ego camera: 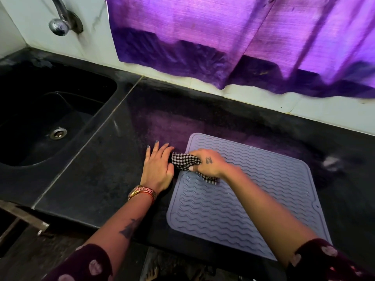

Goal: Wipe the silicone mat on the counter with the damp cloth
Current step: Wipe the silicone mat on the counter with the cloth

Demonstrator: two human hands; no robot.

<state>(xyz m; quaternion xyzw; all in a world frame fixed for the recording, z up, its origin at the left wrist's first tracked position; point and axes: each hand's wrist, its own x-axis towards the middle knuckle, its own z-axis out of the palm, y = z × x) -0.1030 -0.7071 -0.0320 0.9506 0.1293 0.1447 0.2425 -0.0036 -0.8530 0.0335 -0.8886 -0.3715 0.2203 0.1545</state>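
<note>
Now my right hand (209, 162) bunches checked cloth (185, 161) at mat (253, 199) left edge, far corner. Left hand (157, 169) flat, fingers straight, pressing worktop (97, 159) just beside mat. Unwiped mat spreads right and toward me; right hand nearer, probably sweeps that way.

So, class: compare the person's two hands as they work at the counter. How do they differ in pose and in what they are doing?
1. The left hand lies flat with straight fingers; the right hand has its fingers curled.
2. The left hand holds nothing; the right hand grips the checked cloth.
3. The left hand rests on the black counter at the mat's left edge; the right hand is over the silicone mat.

Both sit near the mat's left edge.
</note>
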